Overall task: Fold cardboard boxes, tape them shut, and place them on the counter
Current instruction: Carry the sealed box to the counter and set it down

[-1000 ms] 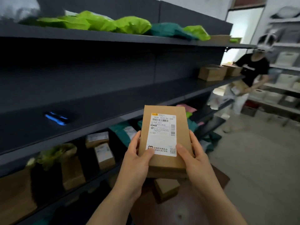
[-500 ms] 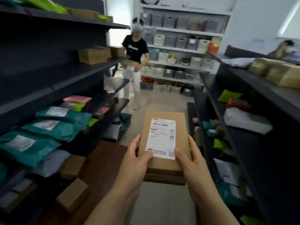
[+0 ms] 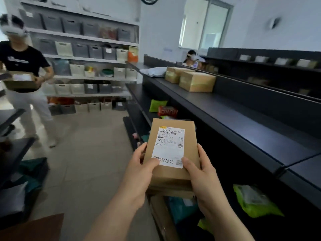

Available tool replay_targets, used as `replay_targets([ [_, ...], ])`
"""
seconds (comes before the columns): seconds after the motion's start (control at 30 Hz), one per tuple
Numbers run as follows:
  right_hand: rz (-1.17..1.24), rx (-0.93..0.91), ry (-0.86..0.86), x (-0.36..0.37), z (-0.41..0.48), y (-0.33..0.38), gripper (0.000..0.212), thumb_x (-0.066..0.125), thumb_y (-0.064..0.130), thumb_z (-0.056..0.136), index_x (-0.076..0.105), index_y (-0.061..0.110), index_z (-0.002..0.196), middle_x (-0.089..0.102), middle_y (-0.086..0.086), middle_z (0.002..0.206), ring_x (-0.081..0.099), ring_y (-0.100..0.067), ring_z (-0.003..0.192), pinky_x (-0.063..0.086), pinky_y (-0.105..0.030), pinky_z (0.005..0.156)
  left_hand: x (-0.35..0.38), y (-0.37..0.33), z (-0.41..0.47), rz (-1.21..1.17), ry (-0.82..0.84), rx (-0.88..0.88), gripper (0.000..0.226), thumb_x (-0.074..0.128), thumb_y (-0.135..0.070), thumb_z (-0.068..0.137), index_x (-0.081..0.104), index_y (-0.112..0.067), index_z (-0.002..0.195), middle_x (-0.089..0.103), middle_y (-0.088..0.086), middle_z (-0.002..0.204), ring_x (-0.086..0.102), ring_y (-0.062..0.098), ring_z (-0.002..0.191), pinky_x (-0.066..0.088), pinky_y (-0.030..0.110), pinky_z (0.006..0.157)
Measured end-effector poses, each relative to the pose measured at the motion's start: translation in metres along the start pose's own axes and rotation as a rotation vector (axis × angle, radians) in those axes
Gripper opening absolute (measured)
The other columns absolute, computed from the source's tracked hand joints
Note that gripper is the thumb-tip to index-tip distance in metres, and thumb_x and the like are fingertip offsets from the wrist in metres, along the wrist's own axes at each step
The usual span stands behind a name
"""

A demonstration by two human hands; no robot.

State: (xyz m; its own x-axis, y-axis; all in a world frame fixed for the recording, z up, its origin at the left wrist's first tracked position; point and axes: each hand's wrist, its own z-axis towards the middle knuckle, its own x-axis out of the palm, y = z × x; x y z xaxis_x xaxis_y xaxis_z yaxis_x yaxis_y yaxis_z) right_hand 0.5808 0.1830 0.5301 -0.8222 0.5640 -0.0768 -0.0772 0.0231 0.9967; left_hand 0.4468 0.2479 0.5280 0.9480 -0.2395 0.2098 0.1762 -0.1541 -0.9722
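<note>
Far left: a person in a black shirt (image 3: pixel 20 60), blurred, carrying an open carton (image 3: pixel 19 82) at the waist.

Bottom left corner: a brown sheet (image 3: pixel 34 226), cut off by the frame.

Back wall: white shelving (image 3: pixel 90 58) stocked with grey and cream bins.

Centre, low: our left hand (image 3: pixel 139 173) grips the box (image 3: pixel 171 174) by its left edge, thumb on top at the lower left corner of the label (image 3: pixel 169 146), fingers curled along the side.

The box is held in the air before us between both hands, over the aisle and just beside the counter's lower shelves, its top tilted towards us. It is closed, and the white label with barcodes faces up. More cardboard shows directly under it; we cannot tell whether that is a second box.

Our right hand (image 3: pixel 203 174) grips the right edge, thumb on the label's lower right corner, fingers wrapped round the side.

Right: the dark counter (image 3: pixel 243 122), running away from us. On its far end are a grey bag (image 3: pixel 152 71) and two closed cartons (image 3: pixel 196 81), touching. On the shelves below are a green pouch (image 3: pixel 157 105), a red packet (image 3: pixel 167 111) and, nearer, a green bag (image 3: pixel 255 200).

Beyond the counter: a second person (image 3: pixel 192 58), mostly hidden.
</note>
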Motion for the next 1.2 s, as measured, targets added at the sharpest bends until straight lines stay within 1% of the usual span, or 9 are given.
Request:
replay_targets([
  [0.2,0.036,-0.113,-0.142,0.013,0.079,0.056,0.061,0.066,0.028,0.088,0.036,0.047,0.137,0.060,0.011,0.121,0.062,-0.015,0.106,0.055,-0.043,0.088,0.025,-0.066,0.110,-0.004,0.223,0.024,0.053,0.066,-0.010,0.086,0.053,-0.036,0.130,0.068,-0.002,0.115,0.067,0.022,0.101,0.053,0.046,0.091],
  [0.33,0.063,-0.168,-0.224,0.026,0.137,0.100,0.059,0.064,0.029,0.090,0.031,0.047,0.136,0.059,0.015,0.114,0.060,-0.012,0.101,0.050,-0.029,0.071,0.045,-0.122,0.185,-0.011,0.373,0.043,0.049,0.066,-0.010,0.087,0.053,-0.030,0.130,0.069,0.002,0.113,0.067,0.024,0.101,0.056,0.044,0.083],
  [0.4,0.077,-0.163,-0.273,0.029,0.167,0.115,0.063,0.063,0.028,0.091,0.028,0.042,0.142,0.057,0.014,0.113,0.059,-0.014,0.102,0.050,-0.031,0.074,0.058,-0.142,0.220,0.016,0.431,0.045,0.049,0.066,-0.011,0.088,0.053,-0.029,0.131,0.069,0.003,0.114,0.066,0.024,0.101,0.056,0.042,0.079],
  [0.5,0.090,-0.131,-0.362,0.027,0.213,0.132,0.065,0.064,0.026,0.090,0.030,0.037,0.144,0.056,0.009,0.117,0.058,-0.017,0.104,0.053,-0.036,0.081,0.084,-0.163,0.267,0.035,0.510,0.011,0.050,0.064,-0.008,0.089,0.051,-0.023,0.135,0.069,0.005,0.115,0.066,0.023,0.102,0.055,0.042,0.085],
  [0.67,0.046,-0.010,-0.472,0.006,0.283,0.147,0.065,0.061,0.027,0.092,0.028,0.029,0.148,0.051,0.000,0.126,0.054,-0.018,0.100,0.047,-0.032,0.068,0.130,-0.174,0.330,0.047,0.637,-0.079,0.059,0.060,-0.003,0.086,0.049,-0.024,0.140,0.065,0.008,0.119,0.060,0.023,0.103,0.051,0.039,0.085],
  [0.8,-0.002,0.067,-0.549,-0.017,0.329,0.145,0.059,0.059,0.027,0.093,0.033,0.023,0.146,0.052,-0.001,0.112,0.051,-0.019,0.096,0.046,-0.036,0.074,0.168,-0.168,0.370,0.095,0.707,-0.120,0.052,0.062,-0.007,0.088,0.051,-0.023,0.136,0.060,0.009,0.119,0.054,0.025,0.107,0.045,0.041,0.092],
  [0.93,0.026,0.117,-0.607,-0.040,0.371,0.139,0.054,0.058,0.023,0.094,0.035,0.019,0.143,0.049,0.000,0.093,0.052,-0.021,0.091,0.051,-0.043,0.086,0.206,-0.163,0.402,0.101,0.725,-0.143,0.023,0.061,-0.006,0.089,0.061,-0.021,0.107,0.058,0.011,0.105,0.053,0.024,0.096,0.046,0.042,0.094],
  [1.07,0.042,0.144,-0.646,-0.058,0.412,0.133,0.059,0.061,0.023,0.091,0.033,0.020,0.143,0.053,-0.007,0.108,0.055,-0.028,0.104,0.050,-0.050,0.095,0.240,-0.155,0.435,0.120,0.739,-0.160,0.014,0.063,-0.008,0.087,0.059,-0.021,0.091,0.058,0.012,0.107,0.054,0.028,0.106,0.046,0.045,0.099],
  [1.2,0.068,0.178,-0.682,-0.067,0.442,0.129,0.058,0.063,0.021,0.090,0.034,0.020,0.141,0.054,-0.010,0.114,0.056,-0.029,0.105,0.051,-0.051,0.092,0.267,-0.146,0.467,0.152,0.768,-0.184,0.016,0.064,-0.012,0.085,0.060,-0.019,0.098,0.060,0.011,0.107,0.055,0.027,0.103,0.046,0.044,0.098],
])
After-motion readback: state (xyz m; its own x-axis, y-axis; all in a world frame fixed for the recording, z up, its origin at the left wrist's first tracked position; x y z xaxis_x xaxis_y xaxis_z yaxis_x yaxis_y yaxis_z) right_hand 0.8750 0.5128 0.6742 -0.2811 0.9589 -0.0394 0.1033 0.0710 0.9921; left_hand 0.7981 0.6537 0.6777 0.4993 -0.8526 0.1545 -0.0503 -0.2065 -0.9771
